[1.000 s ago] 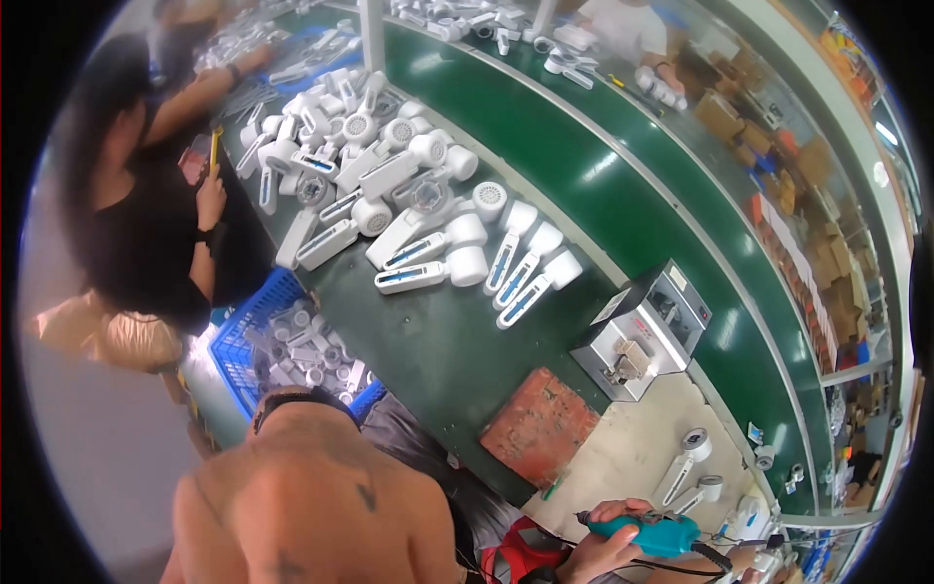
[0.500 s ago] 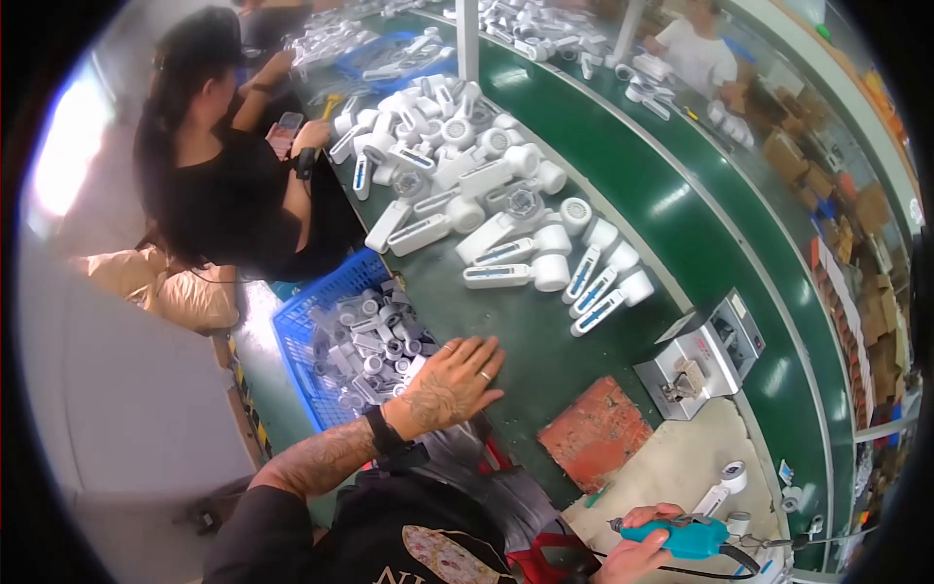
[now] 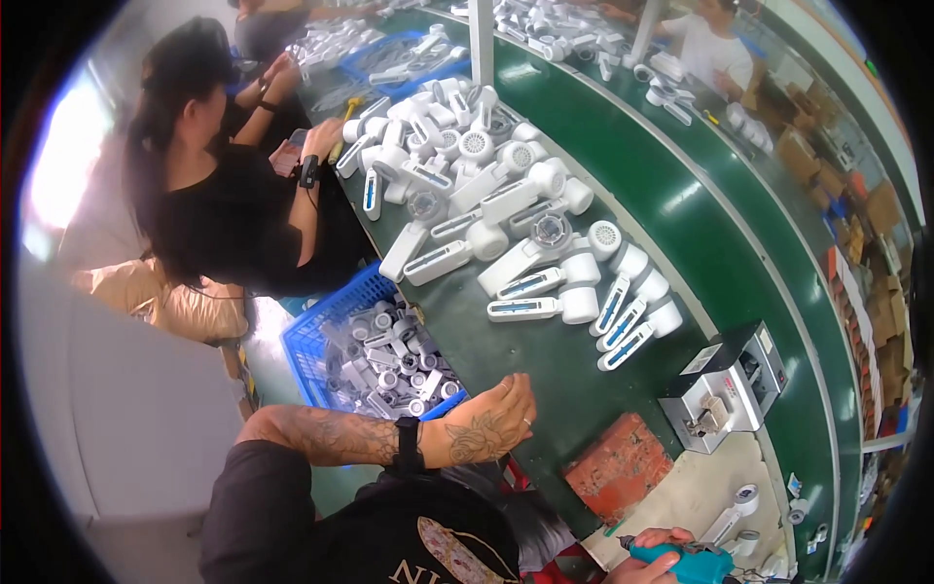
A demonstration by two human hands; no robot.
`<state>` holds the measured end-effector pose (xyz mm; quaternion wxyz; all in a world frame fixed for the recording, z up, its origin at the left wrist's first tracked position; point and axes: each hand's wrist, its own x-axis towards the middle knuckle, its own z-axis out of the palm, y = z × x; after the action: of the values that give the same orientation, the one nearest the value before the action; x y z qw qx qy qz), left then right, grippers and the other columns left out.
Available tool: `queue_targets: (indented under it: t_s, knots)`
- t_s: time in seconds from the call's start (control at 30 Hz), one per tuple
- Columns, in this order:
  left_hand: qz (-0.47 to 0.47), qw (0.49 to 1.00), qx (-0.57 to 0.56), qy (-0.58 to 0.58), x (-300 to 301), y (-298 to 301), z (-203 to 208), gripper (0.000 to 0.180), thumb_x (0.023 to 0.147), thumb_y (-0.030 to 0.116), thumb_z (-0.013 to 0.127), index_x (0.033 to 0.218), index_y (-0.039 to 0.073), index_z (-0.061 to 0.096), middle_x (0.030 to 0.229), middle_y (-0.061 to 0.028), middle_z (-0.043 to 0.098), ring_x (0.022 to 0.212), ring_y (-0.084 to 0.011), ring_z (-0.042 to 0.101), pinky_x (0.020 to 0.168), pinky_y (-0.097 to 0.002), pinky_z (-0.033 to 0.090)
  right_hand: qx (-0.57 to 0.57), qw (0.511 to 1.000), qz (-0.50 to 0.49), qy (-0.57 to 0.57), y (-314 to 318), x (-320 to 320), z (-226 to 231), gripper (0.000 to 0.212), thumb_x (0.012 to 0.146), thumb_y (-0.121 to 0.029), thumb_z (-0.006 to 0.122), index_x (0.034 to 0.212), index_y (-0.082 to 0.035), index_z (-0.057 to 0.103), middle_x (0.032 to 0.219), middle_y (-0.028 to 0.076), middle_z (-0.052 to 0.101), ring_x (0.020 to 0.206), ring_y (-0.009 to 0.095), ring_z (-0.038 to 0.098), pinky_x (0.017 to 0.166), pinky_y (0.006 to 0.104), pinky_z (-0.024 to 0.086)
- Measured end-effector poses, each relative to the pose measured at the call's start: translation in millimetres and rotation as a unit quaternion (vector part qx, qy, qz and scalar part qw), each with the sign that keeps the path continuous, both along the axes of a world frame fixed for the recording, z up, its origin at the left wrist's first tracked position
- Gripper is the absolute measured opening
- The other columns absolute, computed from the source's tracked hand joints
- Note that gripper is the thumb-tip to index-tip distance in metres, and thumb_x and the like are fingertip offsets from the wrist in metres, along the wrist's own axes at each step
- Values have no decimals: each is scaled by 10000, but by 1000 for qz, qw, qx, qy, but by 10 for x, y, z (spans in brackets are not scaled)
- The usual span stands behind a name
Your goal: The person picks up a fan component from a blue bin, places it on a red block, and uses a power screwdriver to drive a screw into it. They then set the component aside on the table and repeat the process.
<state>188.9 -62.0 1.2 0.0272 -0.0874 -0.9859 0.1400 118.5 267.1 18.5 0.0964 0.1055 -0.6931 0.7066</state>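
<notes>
At the bottom right, my right hand (image 3: 659,562) is wrapped round a teal electric screwdriver (image 3: 696,563), its bit pointing left. My left hand (image 3: 489,425) is over the near edge of the green table, beside the blue basket (image 3: 309,362). Its fingers are curled together, and whatever they may hold is hidden. Grey and white plastic parts (image 3: 394,365) fill the basket. Beyond, white handheld units with round heads (image 3: 525,310) lie in rows in front of a larger heap (image 3: 457,146). One white unit (image 3: 725,516) lies near the screwdriver.
A worn red board (image 3: 620,467) lies on the table before me, with a metal-cased device (image 3: 725,389) to its right. A green conveyor belt (image 3: 671,185) runs behind. At the left a person in black (image 3: 229,200) sits close to the table; another person (image 3: 715,54) is across the belt.
My left hand has turned from flat and spread to curled, and shifted right and nearer to me. My right hand and the screwdriver sit lower in view. The view has shifted slightly.
</notes>
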Motion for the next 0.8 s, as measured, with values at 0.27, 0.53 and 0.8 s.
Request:
queue_targets:
  t_s: [0.27, 0.53, 0.8]
  knots:
    - [-47, 927, 356, 109, -435, -23, 497, 246, 796, 72, 623, 1037, 24, 619, 929, -111, 586, 895, -287, 615, 806, -396, 518, 76, 994, -61, 56, -72, -34, 170, 607, 961, -521, 543, 1122, 58, 462, 762, 112, 571, 666, 198, 550, 616, 312, 465]
    - [-239, 765, 598, -18, -1266, 1492, 642, 149, 870, 120, 672, 981, 29, 628, 833, -130, 644, 725, -330, 633, 638, -409, 512, 35, 996, -45, -71, 352, 197, 390, 715, 881, -574, 646, 1189, 55, 503, 816, 100, 607, 733, 182, 586, 637, 294, 448]
    - [-174, 865, 471, -18, -2507, 3328, 60, 528, 895, 557, 577, 949, 32, 600, 904, -148, 666, 822, -308, 650, 715, -443, 493, 7, 993, -110, -51, 475, 348, 415, 718, 854, -576, 681, 1176, 46, 522, 800, 74, 590, 729, 177, 578, 633, 287, 443]
